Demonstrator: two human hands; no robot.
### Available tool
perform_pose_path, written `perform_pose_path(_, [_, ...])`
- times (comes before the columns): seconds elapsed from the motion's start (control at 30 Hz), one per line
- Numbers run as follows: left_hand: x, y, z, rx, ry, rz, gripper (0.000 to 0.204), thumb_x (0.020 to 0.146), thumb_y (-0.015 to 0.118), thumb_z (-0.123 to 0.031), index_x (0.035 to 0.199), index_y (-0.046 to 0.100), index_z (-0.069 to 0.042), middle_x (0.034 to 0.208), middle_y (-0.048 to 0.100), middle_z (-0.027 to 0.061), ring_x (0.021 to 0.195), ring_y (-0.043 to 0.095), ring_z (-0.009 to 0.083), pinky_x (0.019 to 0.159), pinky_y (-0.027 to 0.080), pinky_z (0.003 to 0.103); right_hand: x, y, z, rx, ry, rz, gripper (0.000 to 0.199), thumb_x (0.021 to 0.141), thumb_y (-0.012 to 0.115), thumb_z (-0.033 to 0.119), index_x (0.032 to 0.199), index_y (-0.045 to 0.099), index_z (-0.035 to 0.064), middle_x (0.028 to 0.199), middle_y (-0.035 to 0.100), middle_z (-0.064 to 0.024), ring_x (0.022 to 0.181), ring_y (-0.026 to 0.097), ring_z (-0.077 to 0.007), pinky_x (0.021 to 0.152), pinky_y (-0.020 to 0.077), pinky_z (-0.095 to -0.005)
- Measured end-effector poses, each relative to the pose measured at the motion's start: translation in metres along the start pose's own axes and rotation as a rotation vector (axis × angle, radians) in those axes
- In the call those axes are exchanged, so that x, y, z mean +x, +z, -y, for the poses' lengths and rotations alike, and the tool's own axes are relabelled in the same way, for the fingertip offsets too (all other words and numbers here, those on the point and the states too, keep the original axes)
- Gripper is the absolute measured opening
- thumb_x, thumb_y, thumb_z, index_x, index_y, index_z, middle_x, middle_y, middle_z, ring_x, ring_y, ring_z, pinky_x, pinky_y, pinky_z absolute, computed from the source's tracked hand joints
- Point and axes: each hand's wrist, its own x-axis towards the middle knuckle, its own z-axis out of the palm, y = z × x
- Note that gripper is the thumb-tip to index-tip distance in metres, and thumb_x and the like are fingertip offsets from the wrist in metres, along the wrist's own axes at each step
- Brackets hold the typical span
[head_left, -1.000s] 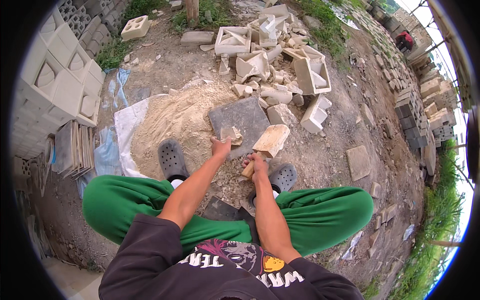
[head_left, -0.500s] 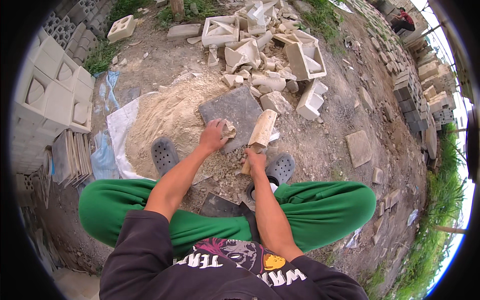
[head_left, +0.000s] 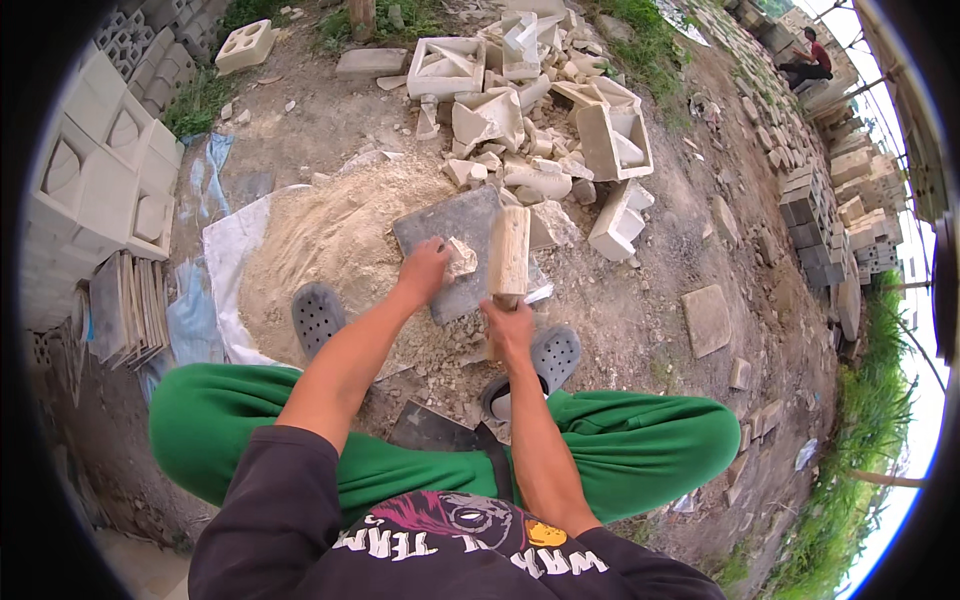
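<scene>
Head view, single entry. Item one: my left hand, fingers curled and closed on a pale broken chunk of cast block, pinning it down on the grey slab that lies flat on the ground ahead of my feet. Item two: my right hand, wrapped in a full fist around the lower end of a wooden mallet, whose blocky pale head stands over the slab just beside the chunk, to its right. Item three: sand heap on a white sheet, touching the slab's left edge. Item four: rubble pile of broken hollow blocks beyond the slab, well apart from my hands. Item five: stacked whole blocks along the left margin. Item six: grey clogs on my feet, green trousers at the knees. Handling note, by judgement: the chunk looks rigid, dry and brittle, gritty rather than slippery, light enough for one hand; it would likely crumble at thin edges, so I would hold it by its thicker left side, fingertips kept low and clear of the top face. The mallet looks stiff and fairly heavy at the head; a grip at the handle's end suits it. The slab looks heavy and steady as a base.
</scene>
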Motion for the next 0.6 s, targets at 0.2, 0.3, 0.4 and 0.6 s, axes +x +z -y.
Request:
perform_pose_path(0.2, [0.002,-0.014,0.013,0.056,0.105,0.131,0.047,0.078,0.078,-0.019,0.122,0.062,-0.013,0.125,0.057,0.0122,0.115,0.059,0.0343,0.09,0.055,0.047,0.006,-0.007,0.095,-0.013,-0.364,0.036,0.044,0.074,0.081,0.033,0.099,0.07,-0.0016,0.087,0.074,-0.0193,0.079,0.073,-0.0316,0.072,0.0552,-0.0412])
perform_pose_path(0.3, [0.0,-0.013,0.002,0.117,0.085,0.07,0.025,0.086,0.064,-0.011,0.111,0.064,-0.012,0.114,0.06,0.0126,0.112,0.06,0.0338,0.084,0.057,0.046,0.027,0.005,0.075,-0.002,-0.421,0.086,0.04,0.074,0.078,0.029,0.099,0.071,-0.002,0.087,0.074,-0.0201,0.083,0.073,-0.0329,0.074,0.0549,-0.0417])
perform_pose_path(0.4, [0.0,-0.014,-0.002,0.098,0.034,0.096,0.022,0.09,0.059,-0.01,0.111,0.064,-0.013,0.114,0.059,0.0129,0.112,0.06,0.034,0.083,0.058,0.047,0.033,0.021,0.021,-0.219,-0.227,0.086,0.038,0.072,0.077,0.03,0.097,0.073,0.0011,0.09,0.074,-0.0202,0.089,0.073,-0.0332,0.078,0.0549,-0.0439])
perform_pose_path(0.6, [-0.005,-0.006,0.012,0.035,-0.021,0.176,0.043,0.083,0.071,-0.012,0.124,0.062,-0.016,0.131,0.056,0.0151,0.12,0.058,0.0352,0.089,0.057,0.047,0.034,0.014,0.019,-0.17,-0.139,0.124,0.027,0.075,0.078,0.023,0.085,0.07,-0.0014,0.066,0.068,-0.0082,0.057,0.067,-0.0177,0.055,0.0539,-0.0342])
